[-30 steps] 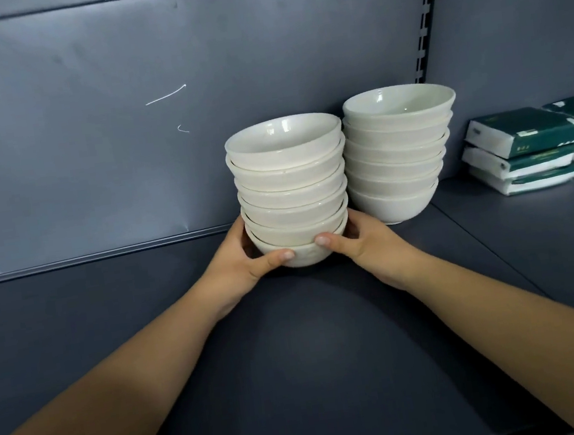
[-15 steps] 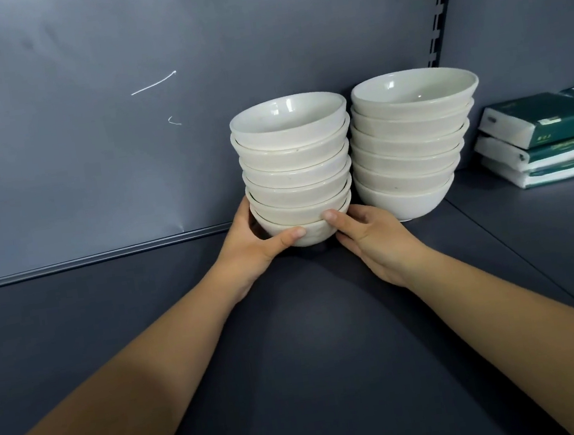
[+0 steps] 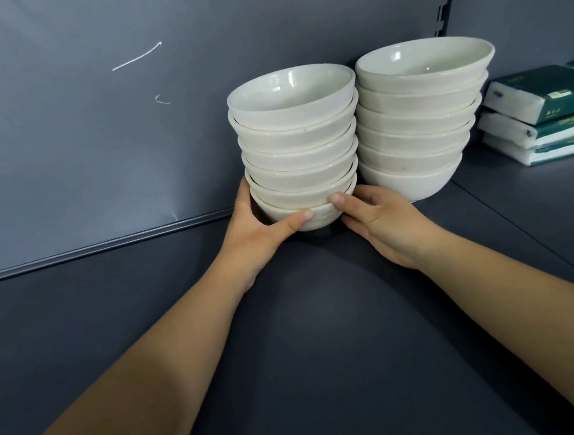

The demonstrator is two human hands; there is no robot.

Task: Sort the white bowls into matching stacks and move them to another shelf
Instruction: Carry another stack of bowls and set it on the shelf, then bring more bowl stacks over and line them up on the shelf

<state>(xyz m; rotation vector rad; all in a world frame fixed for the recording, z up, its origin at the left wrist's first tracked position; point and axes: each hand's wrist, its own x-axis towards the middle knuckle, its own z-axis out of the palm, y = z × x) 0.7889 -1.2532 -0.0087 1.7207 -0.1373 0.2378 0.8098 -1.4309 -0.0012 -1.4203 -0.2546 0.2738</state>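
The left hand (image 3: 255,236) and right hand (image 3: 385,226) are gripping the upright white ceramic bowl stack (image 3: 296,150) low, at nine and three o'clock (equally near).

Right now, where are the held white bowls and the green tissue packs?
held stack of white ceramic bowls (image 3: 299,159): head view, middle bowl's side.
green plastic-wrapped tissue packs (image 3: 553,87): head view, top pack's face.

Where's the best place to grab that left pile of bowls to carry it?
The bottom bowl, one hand from each side, as the left hand and right hand do now. The pile is only nested, so a higher grip would probably leave lower ones behind.
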